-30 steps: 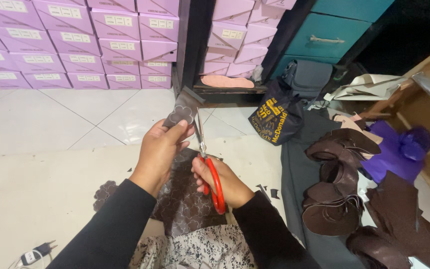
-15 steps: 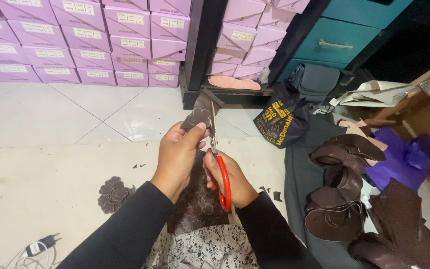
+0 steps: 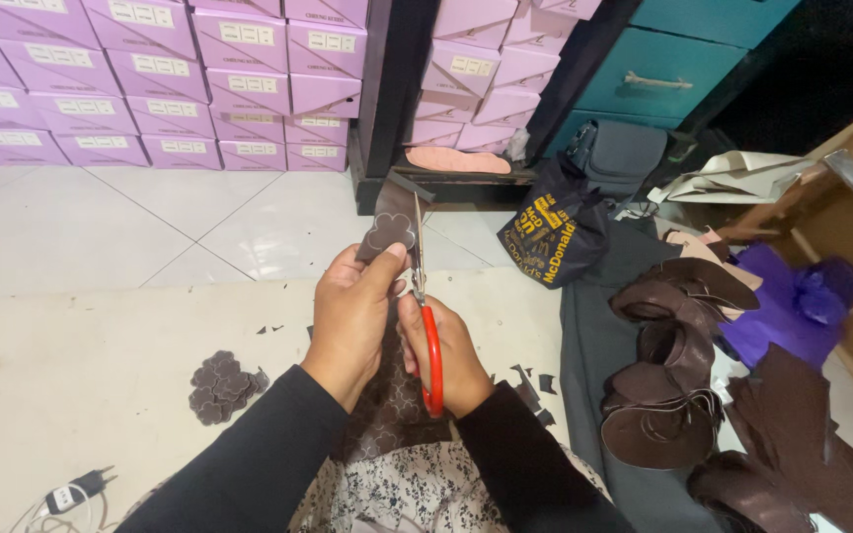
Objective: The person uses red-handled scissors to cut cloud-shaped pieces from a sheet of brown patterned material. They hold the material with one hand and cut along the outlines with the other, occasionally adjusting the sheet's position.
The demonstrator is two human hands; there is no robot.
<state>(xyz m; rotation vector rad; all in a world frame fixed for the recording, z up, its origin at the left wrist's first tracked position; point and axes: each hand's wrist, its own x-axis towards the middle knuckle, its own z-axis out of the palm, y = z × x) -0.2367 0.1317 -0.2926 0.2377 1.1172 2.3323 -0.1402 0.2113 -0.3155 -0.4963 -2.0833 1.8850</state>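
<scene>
- Left hand (image 3: 352, 316): we grip the brown leather piece (image 3: 390, 225), held just above the fingers.
- Right hand (image 3: 446, 355): closed around the red-handled scissors (image 3: 425, 306); blades point up alongside the piece's right edge.

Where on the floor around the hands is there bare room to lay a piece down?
Bare mat lies left of the left hand, between the flower cutouts and the white tiles. Right of the right hand it is crowded: scraps, brown leather pieces.
</scene>
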